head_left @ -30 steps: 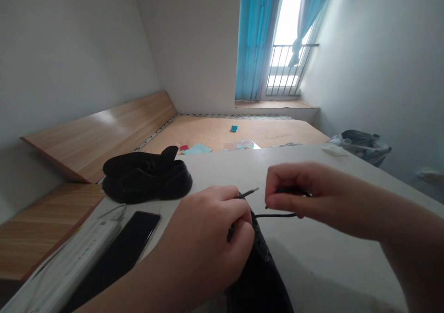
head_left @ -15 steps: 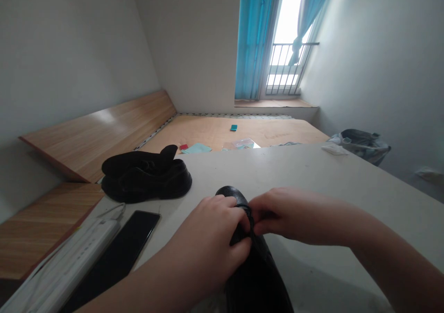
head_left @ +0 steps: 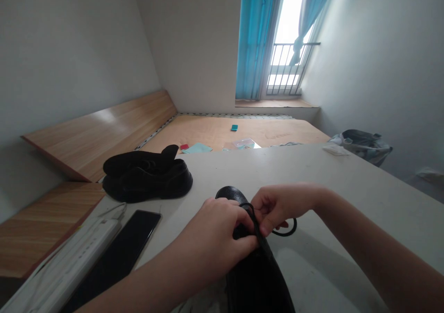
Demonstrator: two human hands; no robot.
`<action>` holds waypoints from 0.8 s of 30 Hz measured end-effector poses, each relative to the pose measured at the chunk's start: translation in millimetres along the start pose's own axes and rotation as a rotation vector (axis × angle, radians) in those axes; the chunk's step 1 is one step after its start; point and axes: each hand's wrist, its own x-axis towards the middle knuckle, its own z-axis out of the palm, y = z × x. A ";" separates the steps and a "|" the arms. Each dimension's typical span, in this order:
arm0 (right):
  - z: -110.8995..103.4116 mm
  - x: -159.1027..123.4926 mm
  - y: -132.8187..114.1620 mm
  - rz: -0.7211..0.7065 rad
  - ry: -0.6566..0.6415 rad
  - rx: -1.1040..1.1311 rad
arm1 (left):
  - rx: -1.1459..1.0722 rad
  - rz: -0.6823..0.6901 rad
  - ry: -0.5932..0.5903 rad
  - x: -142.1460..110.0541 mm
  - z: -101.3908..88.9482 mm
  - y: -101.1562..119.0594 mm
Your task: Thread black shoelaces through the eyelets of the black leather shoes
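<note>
A black leather shoe [head_left: 258, 280] lies in front of me on the white table, its toe pointing away. My left hand [head_left: 222, 234] grips the shoe around its lacing area, with thumb and fingers curled at the eyelets. From the right, my right hand [head_left: 282, 206] pinches the black shoelace [head_left: 295, 227] close against the shoe's side. A loop of lace hangs out below that hand. The fingertips of both hands nearly meet, and they partly hide the eyelets and the lace end.
Another black shoe [head_left: 149, 181] with a black insole [head_left: 132, 160] on it stands at the table's left. Nearer are a phone [head_left: 121, 253] and a white power strip [head_left: 69, 266]. A tissue packet [head_left: 336, 150] lies by the far right edge, with a lined bin [head_left: 367, 146] beyond.
My right hand came left from beside the shoe to the eyelets, and a lace loop now hangs below it. The lace tip that stuck out of my left hand is no longer visible.
</note>
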 end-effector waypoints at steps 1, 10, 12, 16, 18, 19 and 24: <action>-0.5 1.1 1.9 -0.004 -0.007 0.016 | 0.001 -0.003 0.001 0.3 0.1 0.5; -1.1 3.1 5.2 -0.013 0.042 0.044 | 0.017 -0.034 0.019 2.1 7.9 -1.6; -1.3 2.9 5.1 -0.016 0.041 0.037 | 0.017 -0.040 0.040 2.2 11.0 -1.3; -2.0 2.3 3.3 -0.009 0.022 0.013 | -0.013 -0.032 0.078 2.2 15.6 -1.1; -1.8 0.4 -0.4 -0.002 0.017 -0.009 | -0.033 -0.026 0.093 2.3 17.1 -1.4; -1.3 -1.3 -3.0 0.002 0.017 -0.025 | -0.042 -0.024 0.099 2.4 17.6 -1.5; 5.1 -14.6 -18.3 0.026 0.130 -0.158 | -0.101 -0.037 0.115 3.2 16.0 -0.6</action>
